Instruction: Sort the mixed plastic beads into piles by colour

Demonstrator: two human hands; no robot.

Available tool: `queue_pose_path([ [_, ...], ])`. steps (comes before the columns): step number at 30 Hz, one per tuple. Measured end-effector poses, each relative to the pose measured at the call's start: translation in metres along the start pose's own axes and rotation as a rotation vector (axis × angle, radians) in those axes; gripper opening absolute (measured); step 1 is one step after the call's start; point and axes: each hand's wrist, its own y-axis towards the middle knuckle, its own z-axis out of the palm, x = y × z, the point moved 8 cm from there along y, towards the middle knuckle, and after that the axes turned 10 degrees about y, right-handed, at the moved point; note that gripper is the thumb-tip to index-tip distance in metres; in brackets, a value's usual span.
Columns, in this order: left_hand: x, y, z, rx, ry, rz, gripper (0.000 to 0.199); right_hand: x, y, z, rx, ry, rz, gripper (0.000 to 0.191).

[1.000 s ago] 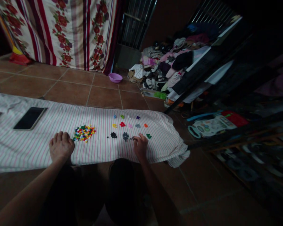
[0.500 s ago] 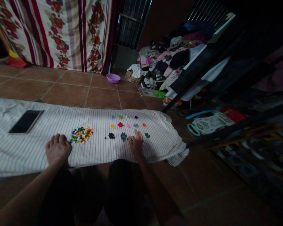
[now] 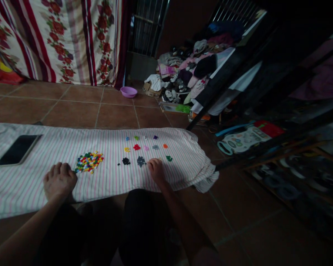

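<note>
A heap of mixed small coloured beads (image 3: pixel 89 162) lies on the striped cloth (image 3: pixel 111 177), just beyond my left hand (image 3: pixel 60 179), which rests on the cloth with fingers curled in. My right hand (image 3: pixel 156 170) has its fingers drawn together beside a dark grey bead pile (image 3: pixel 141 161); its fingertips are partly hidden, so any bead in them does not show. To the left of that pile sit black beads (image 3: pixel 125 161), and one dark bead (image 3: pixel 118 164) lies apart. Green beads (image 3: pixel 169 158) are right of my right hand. Behind it are red beads (image 3: pixel 137 147), yellow beads (image 3: pixel 127 149) and grey beads (image 3: pixel 155 147).
A phone (image 3: pixel 18 149) lies at the cloth's left. Farther back sit small blue (image 3: pixel 127 138), lime (image 3: pixel 136 137) and purple (image 3: pixel 155 137) groups. On the tiled floor stand a purple basin (image 3: pixel 128 92) and a heap of clothes (image 3: pixel 183 74). A toy (image 3: pixel 242 138) lies at the right.
The fingers of my right hand have gone from partly extended to drawn in, still beside the dark grey pile. My left hand stays curled near the mixed heap. The view has shifted slightly.
</note>
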Motion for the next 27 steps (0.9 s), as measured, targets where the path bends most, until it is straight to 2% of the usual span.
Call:
queue_pose_path([
  [8, -0.003, 0.001, -0.004, 0.023, -0.002, -0.011, 0.031, -0.001, -0.003, -0.004, 0.020, -0.015, -0.012, 0.023],
  [13, -0.003, 0.001, -0.004, -0.003, 0.021, -0.010, 0.027, 0.000, -0.002, -0.005, 0.023, 0.010, -0.019, 0.025],
  [19, -0.003, 0.001, -0.002, -0.003, 0.045, 0.014, 0.028, 0.004, 0.000, -0.015, -0.048, 0.074, -0.089, 0.028],
  [22, -0.003, 0.002, -0.001, 0.028, 0.051, -0.002, 0.028, -0.010, 0.005, -0.033, -0.130, 0.071, -0.060, 0.028],
  [25, -0.003, 0.003, -0.002, 0.042, 0.068, -0.010, 0.027, -0.043, 0.007, -0.064, -0.277, 0.020, 0.067, 0.031],
  [27, -0.004, 0.002, -0.002, 0.051, 0.069, -0.011, 0.027, -0.066, 0.006, -0.081, -0.328, -0.027, 0.145, 0.030],
])
